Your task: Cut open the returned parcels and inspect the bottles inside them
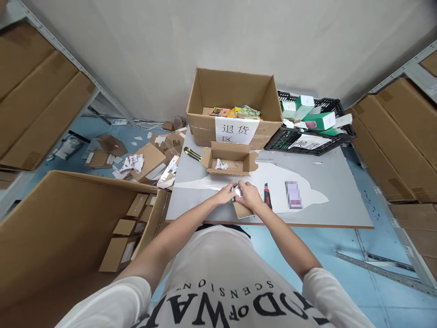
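Your white shirt [218, 255] is nearest; your left hand [224, 194] and right hand [249, 196] grip one silvery object [238, 191]; two box cutters [267, 197] lie on the counter [343, 207].

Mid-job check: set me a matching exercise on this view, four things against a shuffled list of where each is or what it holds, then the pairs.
Things:
1. Shiny silver item
2. Red-and-black cutter
3. Small open carton
4. Black crate

Places and contents:
A. Holds green-and-white boxes
B. Between the left hand and the right hand
C. Has a small white packet inside
D. On the table, to the right of the right hand

Pairs: 1-B, 2-D, 3-C, 4-A
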Motion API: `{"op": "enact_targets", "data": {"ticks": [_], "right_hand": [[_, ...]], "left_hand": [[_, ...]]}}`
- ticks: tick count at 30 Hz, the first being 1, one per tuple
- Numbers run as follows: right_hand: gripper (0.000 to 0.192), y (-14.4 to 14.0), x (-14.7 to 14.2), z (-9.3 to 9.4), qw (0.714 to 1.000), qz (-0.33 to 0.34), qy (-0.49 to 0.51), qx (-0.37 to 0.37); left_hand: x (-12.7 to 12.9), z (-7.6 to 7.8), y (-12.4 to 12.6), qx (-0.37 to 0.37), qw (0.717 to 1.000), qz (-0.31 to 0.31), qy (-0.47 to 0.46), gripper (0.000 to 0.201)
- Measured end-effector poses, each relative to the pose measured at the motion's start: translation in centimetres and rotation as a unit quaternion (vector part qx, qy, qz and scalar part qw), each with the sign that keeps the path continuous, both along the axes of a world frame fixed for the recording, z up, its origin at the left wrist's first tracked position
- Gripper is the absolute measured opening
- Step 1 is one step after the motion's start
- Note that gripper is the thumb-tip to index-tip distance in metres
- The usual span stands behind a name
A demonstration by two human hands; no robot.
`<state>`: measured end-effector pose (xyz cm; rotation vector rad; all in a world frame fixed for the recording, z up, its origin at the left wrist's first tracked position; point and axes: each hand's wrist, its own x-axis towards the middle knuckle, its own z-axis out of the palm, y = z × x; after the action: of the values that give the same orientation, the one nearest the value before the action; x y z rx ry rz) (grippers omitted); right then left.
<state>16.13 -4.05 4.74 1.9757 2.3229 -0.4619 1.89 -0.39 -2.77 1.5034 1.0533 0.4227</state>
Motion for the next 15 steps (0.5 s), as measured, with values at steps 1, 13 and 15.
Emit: {"op": "enact_targets", "data": {"ticks": [1,13,15], "right_hand": [[0.039,0.0,0.0,0.0,1.000,-0.002,0.001,-0.005],[0.030,-0.4,1.2,0.5,0.998,-0.038,0.058,0.014],[0.030,-0.5,1.0,0.7,0.998,-0.031,0.058,0.013]], "left_hand": [[0.0,0.2,0.1,0.004,1.000,-0.001,0.015,0.060],[-2.2,1.1,-1.7,0.093,0.991,-0.081,-0.042,0.096],[-1.9,1.0,-1.9,0.126,0.990,-0.058,-0.013,0.103]]}}
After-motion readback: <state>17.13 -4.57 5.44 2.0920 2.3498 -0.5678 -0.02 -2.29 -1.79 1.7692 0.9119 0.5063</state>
